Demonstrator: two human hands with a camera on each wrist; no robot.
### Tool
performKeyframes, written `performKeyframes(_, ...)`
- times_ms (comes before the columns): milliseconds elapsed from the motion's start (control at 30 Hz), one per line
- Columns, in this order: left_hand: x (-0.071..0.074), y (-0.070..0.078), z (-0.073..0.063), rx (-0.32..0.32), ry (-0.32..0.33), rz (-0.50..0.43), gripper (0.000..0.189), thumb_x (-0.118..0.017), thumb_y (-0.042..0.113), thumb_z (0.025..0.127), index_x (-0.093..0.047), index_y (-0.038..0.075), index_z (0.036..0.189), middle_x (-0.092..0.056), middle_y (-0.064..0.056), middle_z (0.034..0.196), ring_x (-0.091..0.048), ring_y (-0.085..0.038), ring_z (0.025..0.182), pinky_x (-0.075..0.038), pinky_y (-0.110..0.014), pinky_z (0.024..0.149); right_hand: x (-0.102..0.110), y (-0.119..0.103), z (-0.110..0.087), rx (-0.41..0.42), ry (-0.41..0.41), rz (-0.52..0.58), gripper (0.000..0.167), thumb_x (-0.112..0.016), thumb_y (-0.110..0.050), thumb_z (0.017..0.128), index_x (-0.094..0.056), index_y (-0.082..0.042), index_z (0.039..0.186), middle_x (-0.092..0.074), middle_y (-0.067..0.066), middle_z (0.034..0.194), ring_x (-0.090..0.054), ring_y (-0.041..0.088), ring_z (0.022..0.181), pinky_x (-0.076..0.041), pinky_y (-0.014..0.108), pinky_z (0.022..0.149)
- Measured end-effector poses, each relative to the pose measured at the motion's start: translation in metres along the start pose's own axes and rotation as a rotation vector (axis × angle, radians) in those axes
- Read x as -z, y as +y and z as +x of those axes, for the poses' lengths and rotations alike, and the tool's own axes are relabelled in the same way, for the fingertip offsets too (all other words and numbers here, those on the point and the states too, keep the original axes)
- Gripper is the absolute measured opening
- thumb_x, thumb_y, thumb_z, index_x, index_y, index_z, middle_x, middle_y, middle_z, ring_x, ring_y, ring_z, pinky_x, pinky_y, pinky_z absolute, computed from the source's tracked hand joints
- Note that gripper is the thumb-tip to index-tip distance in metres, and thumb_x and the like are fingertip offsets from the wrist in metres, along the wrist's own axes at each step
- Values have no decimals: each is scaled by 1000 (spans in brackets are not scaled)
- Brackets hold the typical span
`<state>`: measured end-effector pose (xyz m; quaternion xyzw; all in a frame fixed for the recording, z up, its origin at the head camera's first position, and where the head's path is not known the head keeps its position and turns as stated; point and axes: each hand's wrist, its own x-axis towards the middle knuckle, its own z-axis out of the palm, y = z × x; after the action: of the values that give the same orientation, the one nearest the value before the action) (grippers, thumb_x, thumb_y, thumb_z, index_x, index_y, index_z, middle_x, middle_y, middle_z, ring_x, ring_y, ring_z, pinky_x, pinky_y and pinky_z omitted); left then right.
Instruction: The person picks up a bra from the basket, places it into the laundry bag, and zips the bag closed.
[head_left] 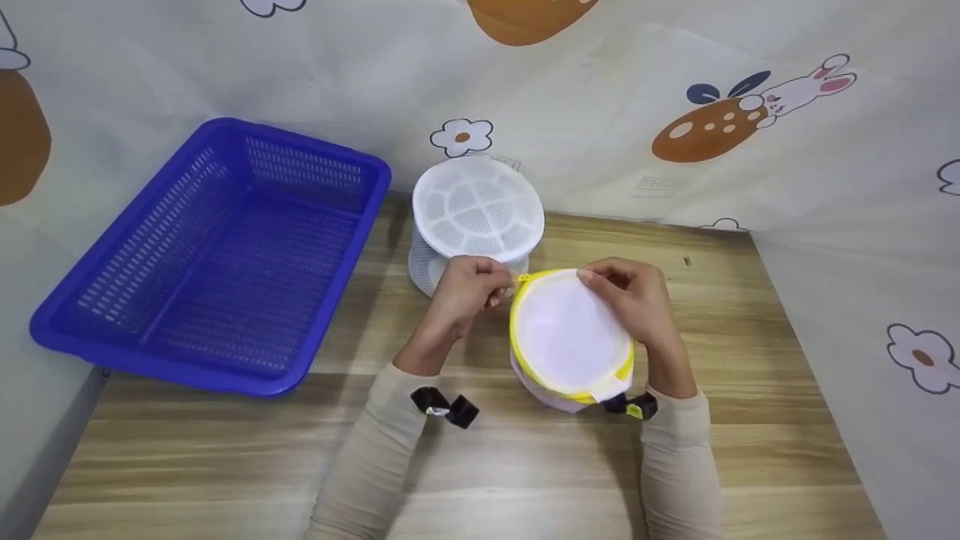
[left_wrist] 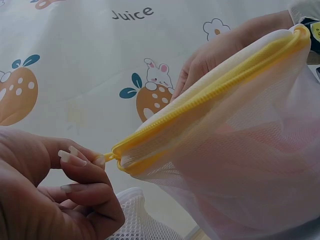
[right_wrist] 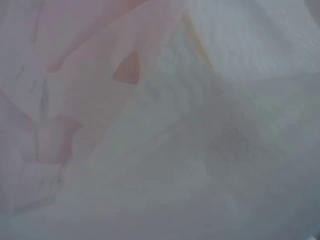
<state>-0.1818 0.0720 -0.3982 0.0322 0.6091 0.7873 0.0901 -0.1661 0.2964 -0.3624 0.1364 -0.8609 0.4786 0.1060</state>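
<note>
A white mesh laundry bag [head_left: 574,330] with a yellow zipper [left_wrist: 200,100] round its top hangs between both hands. My left hand [head_left: 469,292] pinches the yellow zipper pull [left_wrist: 108,157] at the bag's left end. On the far right rim, my right hand [head_left: 634,300] grips the top edge, thumb on the white lid and fingers behind it. Through the sheer side, something pinkish [left_wrist: 245,155] shows inside. The bag's mesh [right_wrist: 165,165] fills the right wrist view, blurred and close, hiding the right fingers there.
Just beyond the left hand stands a second white mesh bag [head_left: 478,210], round and upright on the wooden table [head_left: 525,480]. At the left sits a large blue plastic basket [head_left: 289,367]. A printed cloth [head_left: 585,135] walls off the back and sides.
</note>
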Motion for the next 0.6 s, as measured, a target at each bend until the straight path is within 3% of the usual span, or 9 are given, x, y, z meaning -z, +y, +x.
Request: performKeyframes(600,-1,0,0,-1,13,-4,20,-58,-6,86,-60,-2,66,-50,-5,55,-43,-8,47,-34,-19,44,2,-1,0,-23,9,-11,13,-69,-8,88,-73,4,88,-67,12,76,-56,15,61,-46,21,51)
